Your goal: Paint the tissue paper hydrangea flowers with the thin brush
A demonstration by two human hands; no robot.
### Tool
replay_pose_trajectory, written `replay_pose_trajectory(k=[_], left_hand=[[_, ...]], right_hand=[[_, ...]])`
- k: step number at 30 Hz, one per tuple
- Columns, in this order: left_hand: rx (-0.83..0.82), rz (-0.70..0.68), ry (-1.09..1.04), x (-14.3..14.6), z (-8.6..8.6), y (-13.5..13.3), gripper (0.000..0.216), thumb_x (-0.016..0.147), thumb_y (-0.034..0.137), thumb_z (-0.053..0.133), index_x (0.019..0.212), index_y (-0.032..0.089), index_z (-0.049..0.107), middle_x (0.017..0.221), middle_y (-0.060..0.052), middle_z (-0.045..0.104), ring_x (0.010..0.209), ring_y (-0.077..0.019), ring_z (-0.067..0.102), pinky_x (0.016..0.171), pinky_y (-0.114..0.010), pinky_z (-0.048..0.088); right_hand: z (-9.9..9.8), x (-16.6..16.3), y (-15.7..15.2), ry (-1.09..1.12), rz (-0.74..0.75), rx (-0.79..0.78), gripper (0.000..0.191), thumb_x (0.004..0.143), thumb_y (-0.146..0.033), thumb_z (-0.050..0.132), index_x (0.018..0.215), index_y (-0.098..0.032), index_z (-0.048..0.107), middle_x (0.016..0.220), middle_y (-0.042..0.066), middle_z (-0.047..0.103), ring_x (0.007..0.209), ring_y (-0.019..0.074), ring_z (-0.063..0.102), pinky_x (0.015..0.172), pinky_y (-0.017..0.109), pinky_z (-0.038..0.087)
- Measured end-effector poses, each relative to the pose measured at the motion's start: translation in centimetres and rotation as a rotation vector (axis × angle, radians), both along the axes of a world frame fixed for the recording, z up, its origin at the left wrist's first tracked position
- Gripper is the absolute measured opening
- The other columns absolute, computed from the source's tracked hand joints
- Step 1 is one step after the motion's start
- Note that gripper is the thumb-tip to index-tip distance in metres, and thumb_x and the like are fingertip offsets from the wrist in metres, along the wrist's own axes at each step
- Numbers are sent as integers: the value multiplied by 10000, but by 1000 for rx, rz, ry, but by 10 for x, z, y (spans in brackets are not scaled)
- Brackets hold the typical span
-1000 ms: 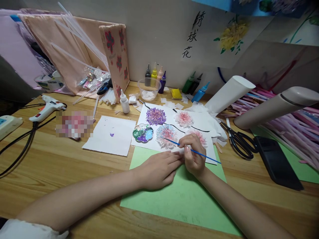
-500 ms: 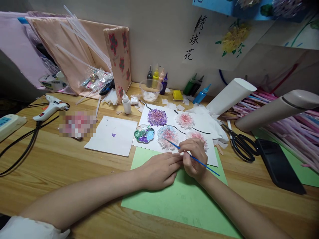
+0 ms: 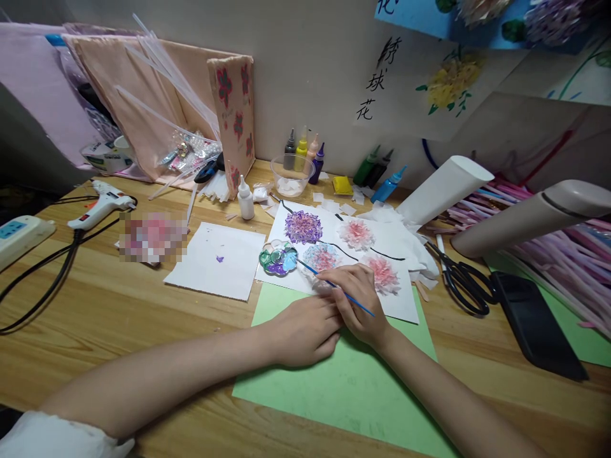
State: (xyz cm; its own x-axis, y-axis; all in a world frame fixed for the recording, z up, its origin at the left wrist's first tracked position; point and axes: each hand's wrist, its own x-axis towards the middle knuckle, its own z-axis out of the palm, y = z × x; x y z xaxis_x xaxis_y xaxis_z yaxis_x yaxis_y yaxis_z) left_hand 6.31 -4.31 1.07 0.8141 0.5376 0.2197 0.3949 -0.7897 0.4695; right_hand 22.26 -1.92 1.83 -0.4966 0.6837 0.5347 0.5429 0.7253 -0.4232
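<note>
My right hand [image 3: 356, 302] grips a thin blue paintbrush [image 3: 359, 305], its tip at the right edge of a flower-shaped paint palette [image 3: 278, 257], by the light blue well. Green and purple paint fill other wells. Flat on the green paper [image 3: 344, 388] lies my left hand [image 3: 305, 331], fingers stretched out, the fingertips partly under my right hand. Beyond both hands is a white sheet [image 3: 405, 302] bearing raised paper flowers: a purple one [image 3: 303, 227], a blue-tinged pink one [image 3: 321, 256] partly behind the brush, and two pink ones [image 3: 356, 235]. Black lines run between them.
A white sheet with purple specks [image 3: 214, 267] lies left of the palette. Farther left is a glue gun [image 3: 102, 205] with its cable. Paint bottles [image 3: 301, 149] and a plastic bowl [image 3: 292, 175] stand behind. On the right are black scissors [image 3: 465, 280], a phone [image 3: 534, 324] and a grey bottle [image 3: 529, 216].
My right hand has moved left with the paintbrush; its tip has gone from the blue-tinged flower to the palette. My left hand stays in place. The view has shifted slightly.
</note>
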Motion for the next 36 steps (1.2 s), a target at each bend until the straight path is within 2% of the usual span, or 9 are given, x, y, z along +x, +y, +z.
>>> replay_pose_trajectory(k=[4, 9, 15, 19, 22, 27, 31, 36], left_hand=[[-25, 1, 8, 0, 3, 0, 206, 857, 193, 491, 998, 115, 619, 1025, -106, 674, 983, -238, 594, 943, -354, 445], [-28, -22, -30, -1, 9, 0, 319, 891, 189, 440, 1175, 94, 551, 1305, -129, 546, 1223, -230, 469, 1074, -329, 343], [-46, -3, 19, -2, 8, -2, 441, 917, 217, 395, 1336, 86, 433, 1382, -125, 483, 1245, -235, 452, 1088, -343, 326], [-44, -8, 4, -1, 9, -2, 400, 904, 192, 412, 1286, 93, 474, 1329, -128, 524, 1224, -234, 468, 1079, -347, 335], [-36, -9, -5, -1, 9, -1, 329, 895, 187, 430, 1197, 104, 530, 1293, -124, 547, 1187, -230, 493, 1064, -339, 351], [-22, -5, -12, -1, 7, 0, 265, 890, 191, 443, 1109, 110, 569, 1233, -121, 580, 1160, -229, 506, 1049, -329, 366], [1, -7, -27, 0, 6, 0, 234, 874, 186, 460, 1053, 109, 589, 1133, -120, 624, 1106, -227, 536, 1026, -330, 386], [0, 5, 24, 1, 5, 1, 158, 829, 191, 491, 912, 129, 610, 948, -105, 673, 926, -227, 599, 882, -330, 469]], right_hand=[[0, 1, -2, 16, -9, 11, 277, 912, -164, 381, 1121, -235, 549, 989, 37, 684, 934, 207, 558, 846, 401, 338], [-4, 9, -4, 226, -102, 55, 350, 914, -206, 326, 1183, -243, 548, 1055, 59, 669, 949, 230, 566, 809, 409, 419], [-6, 12, 5, 378, -184, -46, 280, 900, -180, 390, 989, -257, 643, 941, 29, 691, 887, 210, 615, 792, 398, 456], [-5, 9, 5, 405, -188, -51, 179, 844, -138, 488, 921, -231, 621, 867, 34, 646, 841, 188, 591, 701, 342, 461], [-5, 9, 2, 405, -127, -8, 137, 822, -123, 470, 850, -211, 572, 784, 32, 586, 755, 174, 551, 625, 320, 432], [-4, 8, -1, 368, -23, 81, 135, 794, -94, 437, 805, -206, 511, 724, 17, 552, 688, 160, 515, 633, 327, 410], [-2, 5, -2, 299, -3, 93, 141, 791, -88, 436, 830, -207, 502, 732, 20, 574, 691, 162, 518, 637, 324, 401], [0, 1, -7, 102, 33, 188, 175, 786, -71, 460, 891, -198, 519, 746, 17, 626, 705, 160, 518, 669, 318, 372]])
